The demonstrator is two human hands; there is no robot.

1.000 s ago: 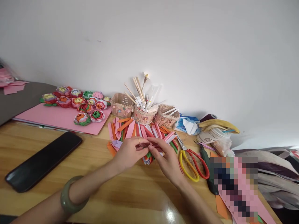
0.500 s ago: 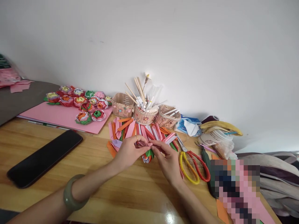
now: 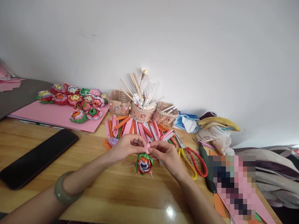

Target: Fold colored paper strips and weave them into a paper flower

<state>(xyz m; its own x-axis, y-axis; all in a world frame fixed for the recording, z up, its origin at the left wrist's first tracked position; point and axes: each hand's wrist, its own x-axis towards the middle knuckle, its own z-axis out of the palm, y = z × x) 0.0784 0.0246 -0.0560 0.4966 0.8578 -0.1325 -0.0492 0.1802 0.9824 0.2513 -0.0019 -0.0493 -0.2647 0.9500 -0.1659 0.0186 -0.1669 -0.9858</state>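
Both hands meet over the wooden table's middle. My left hand [image 3: 127, 145] and my right hand [image 3: 164, 153] pinch a small pink folded paper [image 3: 147, 148] between their fingertips. Just below the fingers is a round paper flower [image 3: 144, 164] with green, orange and pale lilac petals; whether the pink piece is joined to it I cannot tell. Behind the hands lies a pile of folded paper strips [image 3: 146, 130] in pink, orange, red and green. A green bangle [image 3: 64, 188] sits on my left forearm.
Finished paper flowers [image 3: 81, 105] rest on pink sheets [image 3: 56, 116] at the left, with a black phone [image 3: 39, 158] nearer. Decorated baskets [image 3: 142, 112] hold sticks and pens. Scissors [image 3: 195, 158], dark green-handled pliers [image 3: 205, 168] and a banana [image 3: 217, 121] are at the right.
The view has shifted slightly, moving the table items left. The paper flower, mostly hidden behind the fingers before, now shows fully below them. The pink piece is still pinched.
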